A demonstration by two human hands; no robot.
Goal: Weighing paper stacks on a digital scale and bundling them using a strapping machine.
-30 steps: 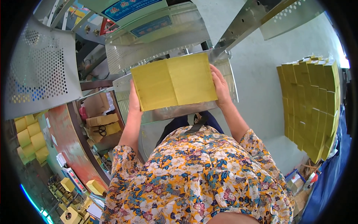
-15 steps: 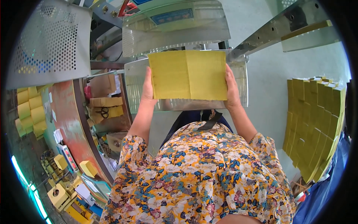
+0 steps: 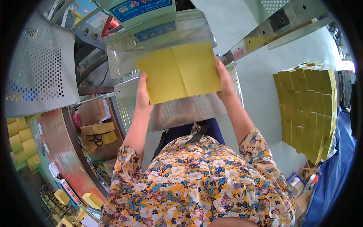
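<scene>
A stack of yellow paper (image 3: 179,72), creased down its middle, is held up between my two hands. My left hand (image 3: 142,94) grips its left edge, thumb along the side. At the opposite edge, my right hand (image 3: 225,81) closes the same way; the fingers of both hands are mostly hidden beneath the paper. The stack is slightly tilted, its right side farther from me. Below it lies a shiny metal tray (image 3: 166,116), and just beyond stands a clear plastic cover (image 3: 159,26) on the machine.
At the right stands a tall pile of yellow paper bundles (image 3: 308,109) beside a blue tarp (image 3: 338,143). A perforated metal panel (image 3: 38,64) and a worn red table (image 3: 66,147) are on the left. Black scissors (image 3: 97,140) lie on a shelf. A metal beam (image 3: 264,36) slants across the upper right.
My hands have carried the yellow stack slightly forward relative to the tray, and it has tilted a little. The whole view has shifted, showing more of the machine's far side.
</scene>
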